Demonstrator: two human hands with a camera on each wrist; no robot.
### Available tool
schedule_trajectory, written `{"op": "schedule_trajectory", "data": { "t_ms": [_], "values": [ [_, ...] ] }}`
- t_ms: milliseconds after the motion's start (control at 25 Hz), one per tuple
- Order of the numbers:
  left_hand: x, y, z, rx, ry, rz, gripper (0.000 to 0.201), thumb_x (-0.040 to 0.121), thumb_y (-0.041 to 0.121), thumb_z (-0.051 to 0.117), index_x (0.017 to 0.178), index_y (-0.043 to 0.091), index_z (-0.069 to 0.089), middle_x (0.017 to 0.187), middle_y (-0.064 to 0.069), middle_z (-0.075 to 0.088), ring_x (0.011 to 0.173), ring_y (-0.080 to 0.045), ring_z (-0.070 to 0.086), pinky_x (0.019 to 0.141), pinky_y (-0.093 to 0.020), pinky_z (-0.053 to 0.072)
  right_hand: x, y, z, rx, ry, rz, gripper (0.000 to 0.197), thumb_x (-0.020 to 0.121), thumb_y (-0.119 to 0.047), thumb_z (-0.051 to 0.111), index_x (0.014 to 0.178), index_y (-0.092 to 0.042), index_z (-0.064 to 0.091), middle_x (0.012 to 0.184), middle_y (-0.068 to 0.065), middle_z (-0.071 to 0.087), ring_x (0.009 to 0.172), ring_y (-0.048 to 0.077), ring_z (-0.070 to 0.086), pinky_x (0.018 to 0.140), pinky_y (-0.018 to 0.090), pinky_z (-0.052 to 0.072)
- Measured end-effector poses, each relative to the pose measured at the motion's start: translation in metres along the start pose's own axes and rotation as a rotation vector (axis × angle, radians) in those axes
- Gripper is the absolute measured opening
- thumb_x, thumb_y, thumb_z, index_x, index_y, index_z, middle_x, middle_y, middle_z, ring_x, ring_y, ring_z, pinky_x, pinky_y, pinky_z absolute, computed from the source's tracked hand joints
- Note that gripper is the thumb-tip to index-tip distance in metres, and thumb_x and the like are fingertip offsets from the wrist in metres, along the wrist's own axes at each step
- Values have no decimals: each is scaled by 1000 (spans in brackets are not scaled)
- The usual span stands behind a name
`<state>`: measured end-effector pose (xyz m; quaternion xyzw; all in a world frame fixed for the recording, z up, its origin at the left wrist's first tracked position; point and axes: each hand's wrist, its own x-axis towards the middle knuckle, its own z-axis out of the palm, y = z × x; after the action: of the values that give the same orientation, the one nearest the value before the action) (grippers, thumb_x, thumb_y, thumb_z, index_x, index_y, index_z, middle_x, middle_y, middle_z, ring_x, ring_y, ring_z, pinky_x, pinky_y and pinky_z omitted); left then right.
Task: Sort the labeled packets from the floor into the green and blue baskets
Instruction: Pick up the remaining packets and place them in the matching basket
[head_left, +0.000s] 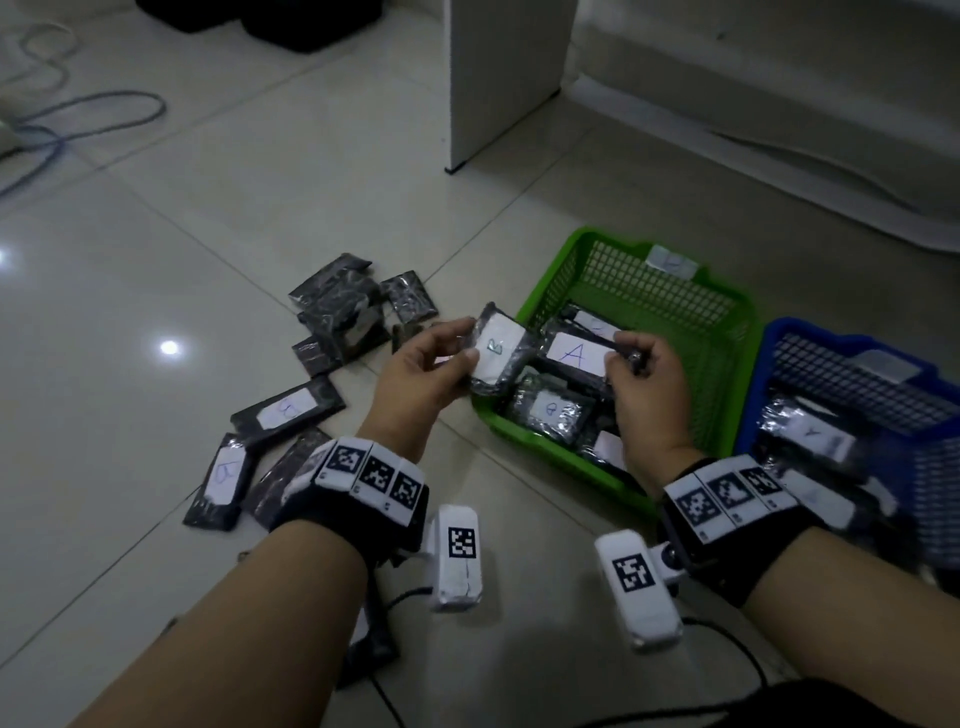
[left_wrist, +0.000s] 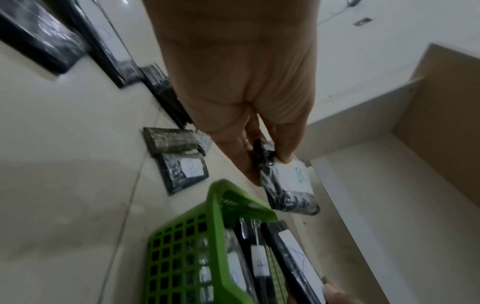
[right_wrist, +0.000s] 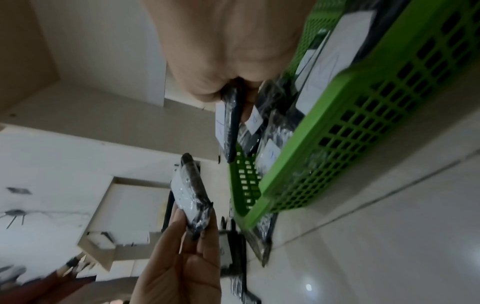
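Observation:
My left hand (head_left: 441, 358) pinches a black packet with a white label marked B (head_left: 498, 349) (left_wrist: 291, 185) at the green basket's left corner. My right hand (head_left: 641, 364) grips the end of a black packet labelled A (head_left: 574, 354) (left_wrist: 298, 259) above the green basket (head_left: 727, 332), which holds several labelled packets (head_left: 550, 410). To the right stands the blue basket (head_left: 810, 332), also with several packets (head_left: 808, 431). More black packets (head_left: 343, 312) lie on the floor to the left, some label up (head_left: 288, 410).
Pale glossy floor tiles (head_left: 208, 234) stretch left and ahead. A white cabinet panel (head_left: 498, 78) stands behind the baskets. Blue and grey cables (head_left: 78, 119) lie at the far left. Black wires (head_left: 727, 639) trail from my wrist cameras near the bottom.

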<state>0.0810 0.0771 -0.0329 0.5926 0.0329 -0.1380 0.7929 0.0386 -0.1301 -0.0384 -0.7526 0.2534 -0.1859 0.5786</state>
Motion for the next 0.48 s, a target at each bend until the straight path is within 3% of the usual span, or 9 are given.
{"op": "schedule_trajectory", "data": {
  "t_ms": [80, 160, 280, 400, 480],
  "values": [
    [5, -4, 21, 73, -15, 11, 30, 87, 3, 61, 115, 13, 64, 99, -6, 65, 87, -14, 64, 75, -25, 56, 8, 6, -18, 30, 53, 40, 19, 88, -10, 60, 106, -18, 61, 104, 1, 64, 86, 10, 61, 76, 21, 53],
    [8, -7, 38, 131, -40, 29, 28, 87, 3, 62, 112, 14, 65, 97, -3, 69, 84, -9, 65, 74, -21, 54, 13, 14, -32, 40, 99, 59, 19, 88, -9, 60, 107, -15, 61, 97, -1, 62, 74, 3, 56, 62, 9, 47],
    [14, -13, 56, 324, -115, 49, 27, 87, 5, 63, 111, 17, 67, 97, 2, 70, 81, -3, 64, 72, -18, 53, 17, 23, -49, 14, 174, 79, 17, 87, -12, 61, 103, -17, 61, 92, -2, 62, 72, 5, 55, 65, 18, 45],
    [19, -23, 71, 540, -205, 43, 25, 89, 6, 60, 109, 17, 68, 106, 4, 69, 90, -7, 63, 86, -24, 53, 20, 27, -69, -25, 240, 71, 14, 89, -14, 59, 100, -21, 59, 91, -8, 60, 79, 8, 56, 70, 18, 45],
    [18, -27, 83, 632, -229, 78, 24, 90, 7, 58, 105, 23, 69, 103, 11, 68, 90, -4, 62, 86, -19, 51, 19, 28, -82, -65, 263, 49, 13, 90, -16, 57, 99, -25, 56, 88, -12, 57, 79, 8, 56, 72, 21, 45]
  ]
}}
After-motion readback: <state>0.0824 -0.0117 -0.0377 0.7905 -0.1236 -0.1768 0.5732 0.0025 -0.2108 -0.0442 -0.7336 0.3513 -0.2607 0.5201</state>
